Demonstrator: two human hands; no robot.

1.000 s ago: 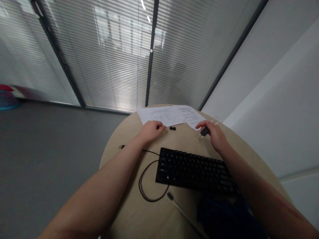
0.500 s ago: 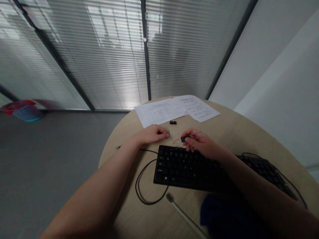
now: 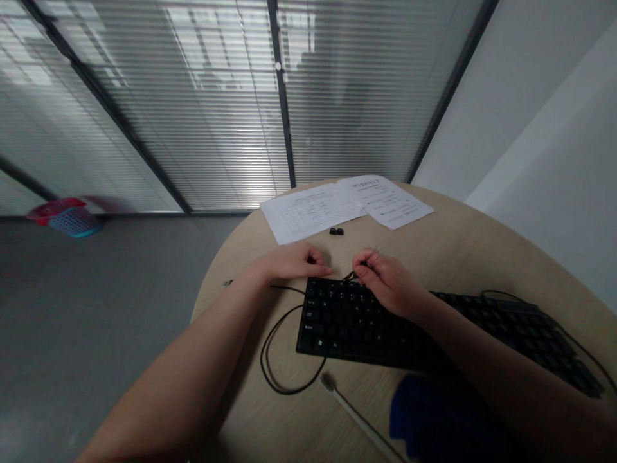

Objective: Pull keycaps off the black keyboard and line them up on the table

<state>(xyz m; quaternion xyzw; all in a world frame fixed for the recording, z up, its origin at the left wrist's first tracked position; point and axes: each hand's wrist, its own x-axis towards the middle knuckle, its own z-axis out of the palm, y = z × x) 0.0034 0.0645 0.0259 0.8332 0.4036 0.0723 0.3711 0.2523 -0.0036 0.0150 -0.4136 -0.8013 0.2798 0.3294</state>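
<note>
While the person leans over a round, pale wooden table [image 3: 448,244], both bare forearms reach forward to the far edge of a black keyboard [image 3: 351,321].

The right hand [image 3: 388,286] hovers over the keyboard's top row. Its fingers are closed in a pinch around a small black wire tool [image 3: 362,264], whose thin prongs point down at the keys near the top edge.

The left hand [image 3: 294,262] rests on the table just beyond the keyboard's top left corner. Its fingers are curled with thumb and forefinger drawn together. A dark speck shows at the fingertips, but it is too small to tell whether anything is held.

2 loose black keycaps [image 3: 336,231] lie touching each other just beyond the hands, beside 2 printed paper sheets [image 3: 313,212] at the table's far edge. The keyboard's black cable [image 3: 282,366] loops on the table to its left. A second black keyboard [image 3: 535,321] lies to the right, and a blue cloth [image 3: 434,418] sits nearest the viewer.
</note>
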